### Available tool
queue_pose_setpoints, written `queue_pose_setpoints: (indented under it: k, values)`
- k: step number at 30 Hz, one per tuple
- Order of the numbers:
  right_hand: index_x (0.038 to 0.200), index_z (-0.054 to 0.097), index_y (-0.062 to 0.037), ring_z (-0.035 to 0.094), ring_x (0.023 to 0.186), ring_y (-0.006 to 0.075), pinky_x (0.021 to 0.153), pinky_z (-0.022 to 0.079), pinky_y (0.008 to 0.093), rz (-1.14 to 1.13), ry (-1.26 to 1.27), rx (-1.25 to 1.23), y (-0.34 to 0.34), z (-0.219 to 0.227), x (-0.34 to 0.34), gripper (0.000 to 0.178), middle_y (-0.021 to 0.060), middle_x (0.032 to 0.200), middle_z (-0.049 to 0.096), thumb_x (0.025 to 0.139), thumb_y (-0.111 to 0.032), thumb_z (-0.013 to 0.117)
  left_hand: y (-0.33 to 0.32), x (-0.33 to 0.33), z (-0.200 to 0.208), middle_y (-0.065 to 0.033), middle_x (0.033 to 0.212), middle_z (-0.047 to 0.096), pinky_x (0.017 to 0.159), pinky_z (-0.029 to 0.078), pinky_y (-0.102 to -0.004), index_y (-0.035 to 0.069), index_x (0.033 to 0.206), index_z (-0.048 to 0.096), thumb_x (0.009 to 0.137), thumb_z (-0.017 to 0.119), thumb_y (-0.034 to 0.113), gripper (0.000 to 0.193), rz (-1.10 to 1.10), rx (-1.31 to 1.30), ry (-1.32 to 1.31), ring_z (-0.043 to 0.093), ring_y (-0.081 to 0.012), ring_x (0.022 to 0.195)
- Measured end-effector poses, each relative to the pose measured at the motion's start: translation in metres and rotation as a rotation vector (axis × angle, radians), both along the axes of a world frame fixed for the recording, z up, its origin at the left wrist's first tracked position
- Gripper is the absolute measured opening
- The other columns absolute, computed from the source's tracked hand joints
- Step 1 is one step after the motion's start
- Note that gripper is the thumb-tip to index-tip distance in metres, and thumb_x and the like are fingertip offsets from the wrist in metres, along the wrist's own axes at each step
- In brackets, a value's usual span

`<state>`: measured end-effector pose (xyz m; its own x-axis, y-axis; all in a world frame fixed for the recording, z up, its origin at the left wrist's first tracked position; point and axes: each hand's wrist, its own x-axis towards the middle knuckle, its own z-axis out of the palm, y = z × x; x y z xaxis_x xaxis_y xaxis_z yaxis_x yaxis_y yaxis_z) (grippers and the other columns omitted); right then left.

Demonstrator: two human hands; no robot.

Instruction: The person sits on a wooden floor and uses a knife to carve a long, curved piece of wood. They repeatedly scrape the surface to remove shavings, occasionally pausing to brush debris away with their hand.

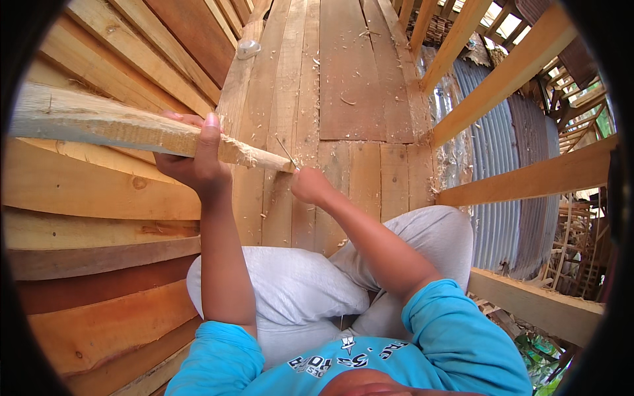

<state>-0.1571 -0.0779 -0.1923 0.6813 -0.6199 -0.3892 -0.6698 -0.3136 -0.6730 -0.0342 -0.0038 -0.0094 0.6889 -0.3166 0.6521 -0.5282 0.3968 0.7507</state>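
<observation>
While our left hand (199, 165) grasps the timber (86, 123), left to centre of frame, our right hand (310, 185) clenches a thin-bladed tool (286, 152) at its tapered end; looks like shaving, next stroke likely calls for steady timber, controlled blade angle
</observation>
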Motion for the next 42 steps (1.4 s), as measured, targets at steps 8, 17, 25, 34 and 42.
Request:
queue_pose_setpoints:
  k: [8,17,25,34,42]
  values:
    - [0.097,0.068,0.0075,0.066,0.092,0.0442,0.086,0.052,0.0493,0.188,-0.035,-0.126,-0.004,0.007,0.000,0.041,0.0304,0.096,0.067,0.097,-0.019,0.037,0.000,0.006,0.002,-0.0045,0.071,0.055,0.065,0.050,-0.0291,0.003,0.105,0.047,0.081,0.064,-0.001,0.029,-0.011,-0.098,0.086,0.055,-0.0140,0.064]
    - [0.098,0.064,0.0068,0.063,0.094,0.0458,0.087,0.049,0.0508,0.028,-0.342,0.073,0.014,0.046,0.003,0.041,0.0301,0.095,0.066,0.101,-0.025,0.038,0.015,0.017,0.007,-0.0066,0.073,0.058,0.061,0.051,-0.0291,0.001,0.103,0.047,0.079,0.066,-0.003,0.031,0.087,-0.139,0.104,0.058,-0.0154,0.062]
    - [0.104,0.065,0.0033,0.065,0.090,0.0407,0.082,0.049,0.0474,-0.050,-0.362,0.083,0.015,0.049,-0.005,0.036,0.0251,0.094,0.068,0.099,-0.026,0.046,0.023,0.016,0.004,-0.0068,0.067,0.059,0.064,0.052,-0.0271,0.001,0.101,0.048,0.077,0.066,-0.006,0.030,0.001,-0.144,0.089,0.060,-0.0145,0.062]
    - [0.097,0.067,0.0047,0.065,0.080,0.0418,0.077,0.049,0.0487,-0.164,-0.351,0.115,0.019,0.043,0.006,0.040,0.0266,0.085,0.067,0.100,-0.029,0.045,0.020,0.021,-0.013,-0.0095,0.071,0.061,0.066,0.056,-0.0317,0.003,0.107,0.042,0.080,0.065,-0.005,0.036,-0.082,-0.187,0.138,0.062,-0.0172,0.061]
    - [0.092,0.064,0.0095,0.063,0.091,0.0491,0.082,0.049,0.0516,-0.103,-0.212,0.105,0.001,0.034,0.001,0.043,0.0347,0.091,0.064,0.101,-0.026,0.042,0.009,0.029,-0.015,-0.0079,0.069,0.059,0.064,0.054,-0.0321,0.004,0.103,0.043,0.079,0.062,-0.003,0.032,-0.125,-0.188,0.128,0.059,-0.0166,0.059]
